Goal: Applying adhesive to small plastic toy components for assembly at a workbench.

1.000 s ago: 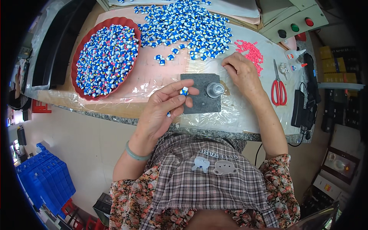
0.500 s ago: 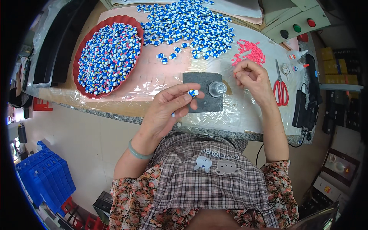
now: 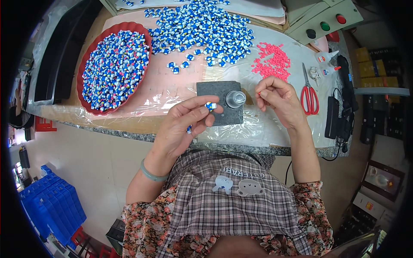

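Between its thumb and forefinger, my left hand (image 3: 180, 124) pinches a small blue-and-white figurine (image 3: 211, 106) with a touch of yellow. A second such piece (image 3: 189, 128) shows tucked under the fingers of that hand. My right hand (image 3: 278, 102) is closed in a pinch on a tiny pink-red piece (image 3: 258, 93), mostly covered by the fingertips. Between the hands lies a dark grey square pad (image 3: 208, 89), bearing a small clear round container (image 3: 235, 99). Beyond my right hand are loose pink pieces (image 3: 271, 62) in a scattered heap.
A red fluted basin (image 3: 80, 79) full of similar figurines stands at the left. More figurines (image 3: 202, 32) are heaped at the back. At the right lie red-handled scissors (image 3: 309, 99), a glue bottle (image 3: 326, 56) and a black power strip (image 3: 332, 117). The granite edge (image 3: 241, 150) runs nearest me.
My right hand has drawn back from the pink heap, nearer to me and slightly left, with the tiny piece in its fingertips. My left hand keeps its pinch. The whole view has shifted slightly.
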`<state>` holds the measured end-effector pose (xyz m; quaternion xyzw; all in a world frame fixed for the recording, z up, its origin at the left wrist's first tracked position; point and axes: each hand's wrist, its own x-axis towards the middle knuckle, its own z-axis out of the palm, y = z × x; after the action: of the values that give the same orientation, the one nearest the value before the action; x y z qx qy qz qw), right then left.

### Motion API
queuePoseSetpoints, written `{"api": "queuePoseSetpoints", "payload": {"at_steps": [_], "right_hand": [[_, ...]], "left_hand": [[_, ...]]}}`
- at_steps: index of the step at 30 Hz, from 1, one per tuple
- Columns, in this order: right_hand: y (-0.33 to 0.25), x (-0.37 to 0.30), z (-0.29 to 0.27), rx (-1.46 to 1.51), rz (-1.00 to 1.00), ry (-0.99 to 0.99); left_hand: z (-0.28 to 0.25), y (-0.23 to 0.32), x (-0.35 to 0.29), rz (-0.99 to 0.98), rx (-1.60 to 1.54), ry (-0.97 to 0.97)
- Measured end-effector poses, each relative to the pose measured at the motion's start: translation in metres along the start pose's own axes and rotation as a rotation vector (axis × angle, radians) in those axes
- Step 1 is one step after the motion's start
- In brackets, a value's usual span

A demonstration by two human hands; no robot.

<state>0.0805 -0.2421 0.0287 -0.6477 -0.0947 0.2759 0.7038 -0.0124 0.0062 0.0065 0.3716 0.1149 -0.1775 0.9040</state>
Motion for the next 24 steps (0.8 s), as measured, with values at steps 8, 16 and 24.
{"api": "queuePoseSetpoints", "payload": {"at_steps": [8,16,24], "right_hand": [[0.001,-0.001,0.001,0.011,0.022,-0.037],[-0.008,0.0,0.01,-0.062,0.03,-0.033],[-0.009,0.005,0.014,-0.214,0.062,-0.035]], "left_hand": [[-0.002,-0.001,0.0,0.001,0.006,-0.003],[-0.003,-0.003,0.002,0.029,-0.01,-0.013],[-0.002,-0.003,0.002,0.019,0.043,-0.003]]}}
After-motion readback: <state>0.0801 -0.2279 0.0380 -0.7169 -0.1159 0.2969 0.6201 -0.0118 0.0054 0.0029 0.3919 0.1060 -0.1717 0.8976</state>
